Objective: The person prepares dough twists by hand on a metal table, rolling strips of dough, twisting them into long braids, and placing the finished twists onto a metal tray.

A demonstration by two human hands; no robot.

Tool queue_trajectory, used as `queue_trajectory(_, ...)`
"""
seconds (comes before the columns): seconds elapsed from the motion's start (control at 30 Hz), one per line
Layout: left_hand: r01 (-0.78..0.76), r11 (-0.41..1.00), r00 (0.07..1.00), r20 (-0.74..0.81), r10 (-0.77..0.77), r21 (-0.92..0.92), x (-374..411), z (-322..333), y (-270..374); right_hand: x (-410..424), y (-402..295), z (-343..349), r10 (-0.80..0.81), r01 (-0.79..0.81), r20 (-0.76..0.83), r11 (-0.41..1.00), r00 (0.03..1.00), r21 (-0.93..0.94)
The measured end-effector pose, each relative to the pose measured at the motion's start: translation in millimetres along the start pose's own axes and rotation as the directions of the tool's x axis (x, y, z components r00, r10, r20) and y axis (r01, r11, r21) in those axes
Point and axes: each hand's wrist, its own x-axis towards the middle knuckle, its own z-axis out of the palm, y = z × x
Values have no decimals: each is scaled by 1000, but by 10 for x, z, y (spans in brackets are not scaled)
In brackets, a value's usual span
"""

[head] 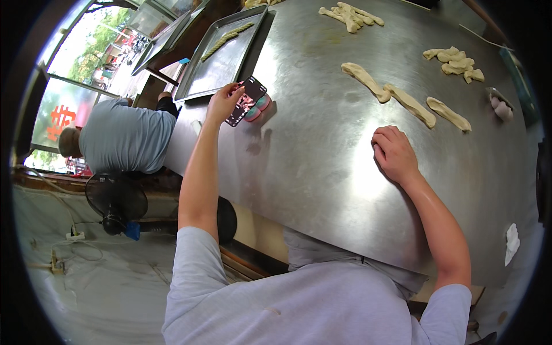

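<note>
At the left part of the steel table [302, 172], my left hand [222, 103] is at the edge of a smartphone [248, 99], with a digit over its lit screen. Whether the hand grips the phone or only touches it is unclear. A pink and teal object [258, 107] sits beneath or behind the phone. My right hand [393, 151] rests on the steel with its fingers curled together, nothing visible in it. Beyond it lie three strips of dough: one on the left [364, 81], a middle one [409, 105] touching it, and a separate one [448, 114] on the right.
A metal tray [215, 75] holds a twisted dough rope [226, 41]. Dough piles lie at the far side [351, 16] and far right [455, 64]. A crumpled white paper [512, 244] lies at right. Another person [127, 136] and a fan [115, 196] are at left.
</note>
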Motion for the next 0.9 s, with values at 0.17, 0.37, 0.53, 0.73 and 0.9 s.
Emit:
queue_trajectory(0.17, -17, 999, 999, 45, 16, 35, 46, -26, -77, -14, 24, 4, 3, -3, 6, 1000, 1000, 0)
queue_trajectory(0.37, -18, 1000, 994, 108, 18, -2, -23, -48, -20, -27, 40, 12, -3, 3, -1, 1000, 1000, 14)
queue_trajectory(0.53, -42, 999, 994, 98, 44, -25, -107, -47, 113, -32, 55, 24, -21, 21, -9, 1000, 1000, 4)
queue_trajectory(0.73, -16, 1000, 994, 109, 17, -10, -117, -86, 66, -35, 70, 32, -16, 16, 2, 1000, 1000, -5)
queue_trajectory(0.9, -30, 999, 993, 117, 33, -27, -140, -99, 22, -36, 57, 23, -13, 13, 6, 1000, 1000, -5)
